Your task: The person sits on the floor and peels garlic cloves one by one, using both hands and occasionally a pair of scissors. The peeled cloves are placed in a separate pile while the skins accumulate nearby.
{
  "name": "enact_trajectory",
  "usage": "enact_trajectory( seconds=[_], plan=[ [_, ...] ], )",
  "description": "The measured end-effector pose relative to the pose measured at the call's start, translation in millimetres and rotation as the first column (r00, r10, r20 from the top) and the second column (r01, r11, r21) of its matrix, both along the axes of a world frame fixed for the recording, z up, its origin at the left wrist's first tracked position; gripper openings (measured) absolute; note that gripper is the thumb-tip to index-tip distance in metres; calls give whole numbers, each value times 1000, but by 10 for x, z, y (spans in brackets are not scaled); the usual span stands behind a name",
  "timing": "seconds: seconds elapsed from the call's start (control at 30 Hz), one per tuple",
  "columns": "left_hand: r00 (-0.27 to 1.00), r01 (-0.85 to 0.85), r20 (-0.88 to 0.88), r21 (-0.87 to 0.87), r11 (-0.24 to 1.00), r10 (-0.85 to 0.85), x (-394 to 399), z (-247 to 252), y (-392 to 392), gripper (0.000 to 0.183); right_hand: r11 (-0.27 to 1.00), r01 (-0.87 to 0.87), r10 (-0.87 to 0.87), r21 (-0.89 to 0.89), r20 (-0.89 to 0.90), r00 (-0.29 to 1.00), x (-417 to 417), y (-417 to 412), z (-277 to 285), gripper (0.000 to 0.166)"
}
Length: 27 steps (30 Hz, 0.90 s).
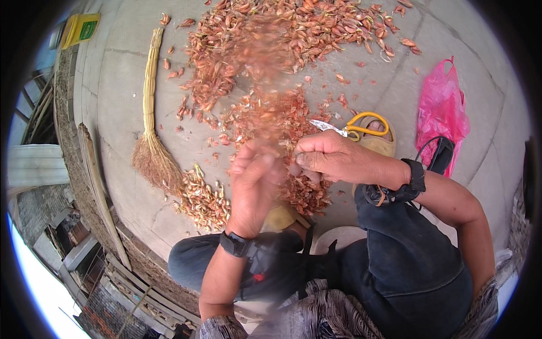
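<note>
My left hand (256,173) is blurred, its thumb near the fingers, above loose papery skins. Close to its right, my right hand (334,154) has its thumb and forefinger pinched together; whether something small is between them I cannot tell. Scissors with yellow handles (367,120) show just beyond the right hand, partly covered by it; it is unclear whether it touches them. Beneath both hands spreads a heap of reddish dry skins (296,116). Pale peeled cloves or small bulbs (205,203) lie in a pile left of my left hand.
A large heap of red-skinned cloves or bulbs (228,51) covers the concrete ahead. A straw broom (150,97) lies at left, its bristles against the peeled pile. A pink plastic bag (442,106) is at right, near a tan slipper (379,144). A yellow tub (80,30) stands far left.
</note>
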State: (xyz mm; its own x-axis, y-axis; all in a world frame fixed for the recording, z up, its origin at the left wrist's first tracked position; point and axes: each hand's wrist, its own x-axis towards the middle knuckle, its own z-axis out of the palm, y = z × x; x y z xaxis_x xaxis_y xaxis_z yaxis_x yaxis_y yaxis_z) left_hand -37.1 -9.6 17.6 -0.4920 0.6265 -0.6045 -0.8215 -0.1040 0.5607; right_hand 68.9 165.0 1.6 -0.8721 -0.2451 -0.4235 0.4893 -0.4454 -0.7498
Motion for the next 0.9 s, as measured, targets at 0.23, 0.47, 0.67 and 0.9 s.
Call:
enact_trajectory(
  seconds=[0.23,0.47,0.67,0.9],
  plan=[
    [999,-2,47,22,1000,1,-4,-42,-6,27,900,183,-151,397,-110,982,48,1,-162,22],
    [932,191,-260,-239,952,-252,131,38,89,34,884,319,-244,342,-244,938,-21,-62,-168,6],
    [833,290,-365,-353,890,-416,170,22,73,37,889,258,-201,378,-183,962,-23,-26,-142,13],
    [879,314,-274,-284,906,-390,169,88,99,40,906,264,-221,329,-162,962,-27,-41,-112,15]
  ],
)
